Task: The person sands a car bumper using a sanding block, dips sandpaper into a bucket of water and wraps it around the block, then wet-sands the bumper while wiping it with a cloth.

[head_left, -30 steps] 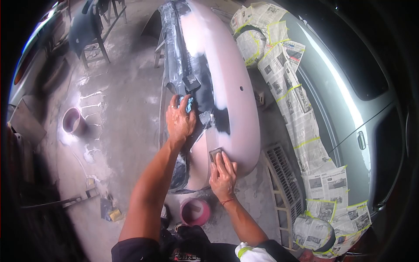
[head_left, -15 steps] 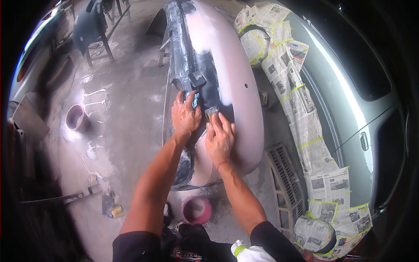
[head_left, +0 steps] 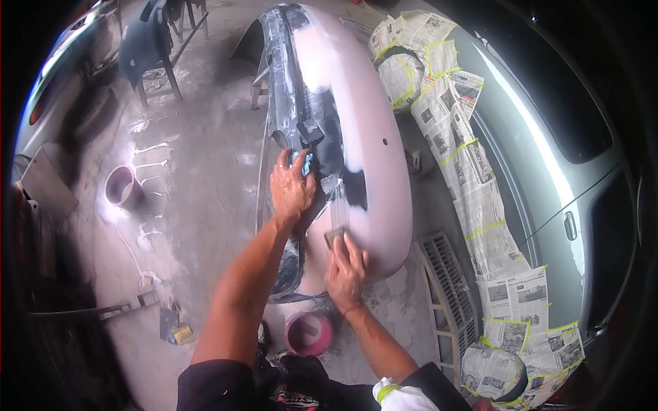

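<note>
The left hand [head_left: 293, 192] is curling partly closed over a crumpled light-blue cloth [head_left: 305, 162], its fingertips holding it against the black inner strip of a long, curved, pale-pink and black bumper [head_left: 385, 188]. The cloth is showing at the hand's one o'clock. The right hand [head_left: 346, 270] is resting at five o'clock from the left, its fingers lying nearly straight and close together, gripping a small, rectangular, grey-brown block [head_left: 333, 236] flat against the pink surface; the thumb's hold is staying hidden. The two hands are working well apart. The bumper is stretching from twelve o'clock almost to six. A round pink bucket [head_left: 327, 342] is standing on the floor at six o'clock, and a slatted grey grille [head_left: 449, 281] is lying at four.
</note>
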`<state>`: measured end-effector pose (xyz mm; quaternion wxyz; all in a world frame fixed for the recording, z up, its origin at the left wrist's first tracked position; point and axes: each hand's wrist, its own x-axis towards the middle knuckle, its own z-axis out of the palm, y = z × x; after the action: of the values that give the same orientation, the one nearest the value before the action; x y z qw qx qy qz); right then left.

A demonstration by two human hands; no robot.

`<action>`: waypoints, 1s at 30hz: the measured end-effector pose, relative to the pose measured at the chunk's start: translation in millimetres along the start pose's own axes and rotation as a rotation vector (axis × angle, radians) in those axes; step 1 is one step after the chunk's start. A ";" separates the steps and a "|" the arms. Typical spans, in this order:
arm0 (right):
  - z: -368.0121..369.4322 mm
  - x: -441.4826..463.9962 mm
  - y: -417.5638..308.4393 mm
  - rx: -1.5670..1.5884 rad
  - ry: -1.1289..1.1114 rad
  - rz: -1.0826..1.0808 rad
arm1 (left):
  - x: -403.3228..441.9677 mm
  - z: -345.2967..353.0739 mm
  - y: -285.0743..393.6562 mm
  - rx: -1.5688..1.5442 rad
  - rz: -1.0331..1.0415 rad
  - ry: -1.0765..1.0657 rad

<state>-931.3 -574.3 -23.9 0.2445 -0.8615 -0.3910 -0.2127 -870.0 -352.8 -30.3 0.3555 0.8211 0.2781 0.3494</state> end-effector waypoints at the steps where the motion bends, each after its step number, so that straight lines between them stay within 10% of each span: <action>1: -2.8 -30.1 1.3 0.050 0.001 0.035 | -3.7 -0.9 0.6 0.006 -0.040 -0.031; 7: 23.6 115.0 -15.6 0.001 -0.006 -0.013 | -4.7 4.4 -4.6 -0.024 0.039 0.055; 13: -3.2 -47.6 -7.1 0.002 0.054 0.083 | 1.0 7.4 -9.3 -0.039 0.043 0.024; 19: 15.9 114.7 -17.4 0.013 0.042 0.058 | -6.3 5.1 -8.2 -0.039 0.091 0.061; 23: 11.4 -6.9 -4.3 -0.005 0.047 0.057 | 1.7 -1.3 -4.4 0.020 0.091 0.046; 30: 7.2 77.8 -10.9 0.029 0.026 0.076 | -0.3 8.2 -10.0 -0.024 0.076 0.041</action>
<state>-891.6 -519.5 16.6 0.2697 -0.8693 -0.3577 -0.2089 -866.0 -350.3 -42.3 0.3460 0.8193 0.2498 0.3830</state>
